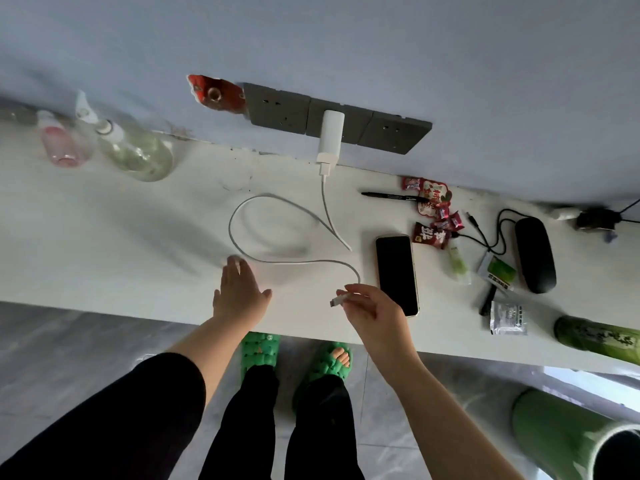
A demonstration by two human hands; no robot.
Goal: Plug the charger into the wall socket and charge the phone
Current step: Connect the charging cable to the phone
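A white charger (331, 131) sits plugged into the middle of a grey wall socket strip (280, 107). Its white cable (277, 259) loops across the white table (104, 237). The cable's connector end (337, 301) is pinched in my right hand (374, 315), just left of the phone's lower end. The phone (396, 273) lies flat with its dark screen up, nothing plugged into it. My left hand (239, 292) hovers flat over the table with fingers spread, holding nothing, close to the cable loop.
A clear bottle (138, 150) and a pink one (62, 143) stand at the back left. Right of the phone lie snack packets (431, 209), a black pen (391, 196), a black case (535, 254) and black cords (485, 237). Green cylinders (595, 337) sit at the right edge.
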